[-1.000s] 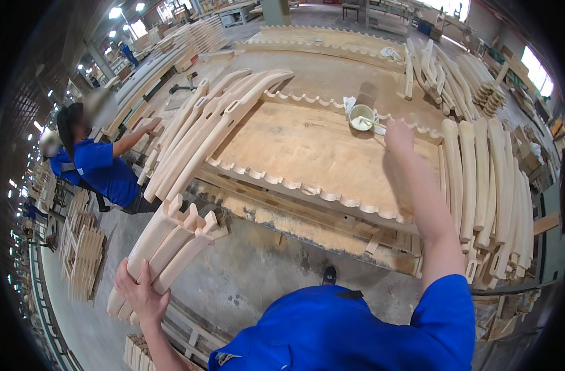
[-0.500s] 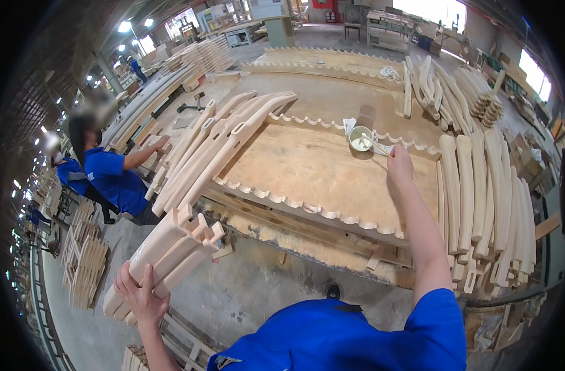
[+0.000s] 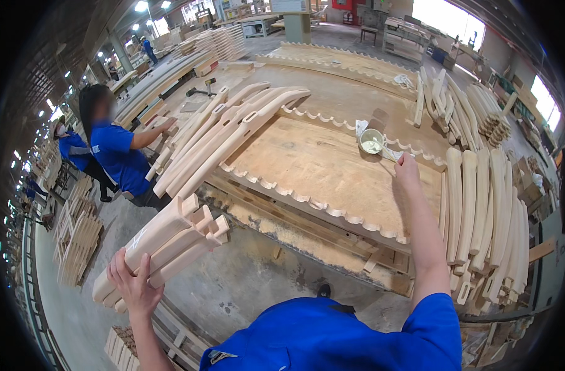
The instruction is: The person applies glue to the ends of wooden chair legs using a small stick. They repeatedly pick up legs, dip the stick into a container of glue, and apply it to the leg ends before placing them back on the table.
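My left hand (image 3: pixel 134 283) is closed round a bundle of pale wooden rails (image 3: pixel 160 246), held tilted at the left with its notched ends pointing up and away. My right hand (image 3: pixel 408 172) pinches a thin stick (image 3: pixel 388 152) over the workbench. The stick's far end is inside a small round cup (image 3: pixel 362 143) containing a white, paste-like substance (image 3: pixel 372 146). A white scrap of paper or cloth (image 3: pixel 361 126) lies beside the cup. Whether the stick's tip carries a brush is too small to tell.
Scalloped wooden strips (image 3: pixel 319 206) edge the bench board (image 3: pixel 307 162). Curved wooden parts lie stacked on its left (image 3: pixel 233 139) and right (image 3: pixel 477 198). A co-worker in blue (image 3: pixel 112 157) stands at the left, near a hammer (image 3: pixel 202 88). A slatted pallet (image 3: pixel 180 334) sits low by my left arm.
The whole view has shifted slightly. My left hand and the rails have moved a little left, the bundle tilting flatter. My right hand keeps the stick in the cup.
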### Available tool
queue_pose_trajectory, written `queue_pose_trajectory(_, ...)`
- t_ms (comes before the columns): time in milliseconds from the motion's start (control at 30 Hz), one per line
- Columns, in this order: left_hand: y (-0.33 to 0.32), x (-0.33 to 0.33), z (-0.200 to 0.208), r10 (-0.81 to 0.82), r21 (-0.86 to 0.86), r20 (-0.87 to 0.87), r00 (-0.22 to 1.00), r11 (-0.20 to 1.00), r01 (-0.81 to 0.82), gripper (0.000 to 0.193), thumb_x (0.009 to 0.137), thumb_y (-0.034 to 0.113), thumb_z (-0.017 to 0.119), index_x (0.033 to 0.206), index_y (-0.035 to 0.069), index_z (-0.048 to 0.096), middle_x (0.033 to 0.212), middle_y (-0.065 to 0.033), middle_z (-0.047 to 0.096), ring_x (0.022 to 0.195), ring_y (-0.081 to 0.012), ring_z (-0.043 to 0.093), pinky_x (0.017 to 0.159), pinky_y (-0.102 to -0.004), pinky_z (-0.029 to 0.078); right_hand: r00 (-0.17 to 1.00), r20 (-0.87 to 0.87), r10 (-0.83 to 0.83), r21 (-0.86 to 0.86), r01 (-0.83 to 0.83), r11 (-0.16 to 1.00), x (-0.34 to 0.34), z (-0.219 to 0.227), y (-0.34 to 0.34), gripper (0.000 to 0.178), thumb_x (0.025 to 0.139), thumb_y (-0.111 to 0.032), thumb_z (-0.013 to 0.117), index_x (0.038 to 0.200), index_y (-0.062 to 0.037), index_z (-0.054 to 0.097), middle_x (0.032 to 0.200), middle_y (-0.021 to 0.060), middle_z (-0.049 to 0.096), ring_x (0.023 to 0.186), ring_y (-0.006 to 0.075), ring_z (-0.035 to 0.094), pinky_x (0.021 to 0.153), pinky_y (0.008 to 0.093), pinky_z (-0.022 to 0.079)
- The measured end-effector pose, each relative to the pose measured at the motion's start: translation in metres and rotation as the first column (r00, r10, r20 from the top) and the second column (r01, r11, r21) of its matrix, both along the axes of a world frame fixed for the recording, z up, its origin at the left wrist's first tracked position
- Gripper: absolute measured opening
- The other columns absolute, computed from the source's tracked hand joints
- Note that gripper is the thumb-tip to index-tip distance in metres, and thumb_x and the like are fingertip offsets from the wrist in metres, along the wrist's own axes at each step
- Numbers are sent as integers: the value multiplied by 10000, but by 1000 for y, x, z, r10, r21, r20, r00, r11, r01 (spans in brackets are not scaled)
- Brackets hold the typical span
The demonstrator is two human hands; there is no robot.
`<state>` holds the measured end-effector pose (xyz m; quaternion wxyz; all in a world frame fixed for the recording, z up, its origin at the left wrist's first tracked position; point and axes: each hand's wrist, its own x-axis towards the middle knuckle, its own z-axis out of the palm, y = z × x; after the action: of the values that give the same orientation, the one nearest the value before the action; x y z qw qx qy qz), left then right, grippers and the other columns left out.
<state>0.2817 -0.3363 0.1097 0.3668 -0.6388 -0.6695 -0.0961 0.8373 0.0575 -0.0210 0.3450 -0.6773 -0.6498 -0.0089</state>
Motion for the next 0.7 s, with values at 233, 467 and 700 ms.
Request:
queue_pose_trajectory(233,-4,1,1,1,-6,-31,1000,1000,-1,776,529,90,714,1252,222,465,1336,-191,368,1192,-402,394,993,-543,279,884,-458,95,-198,-206,958,-8,6,7,170,800,-162,626,813,2,585,675,91,590,568,174,569,526,324,451)
queue_pose_trajectory(467,1,0,1,-48,17,13,999,999,48,708,499,129,761,1153,282,538,1320,-164,381,1199,-378,397,976,-528,283,780,-465,419,-43,-492,869,-61,45,-27,164,865,-176,581,897,-26,641,681,36,582,651,112,527,603,275,436)
queue_pose_trajectory(700,-3,-17,-3,-136,64,-128,982,987,145,790,410,105,762,1135,306,521,1321,-150,388,1207,-371,401,983,-520,291,424,-502,754,-175,-903,392,-195,152,-125,274,899,-271,556,827,-36,676,613,32,554,602,109,498,572,268,405)
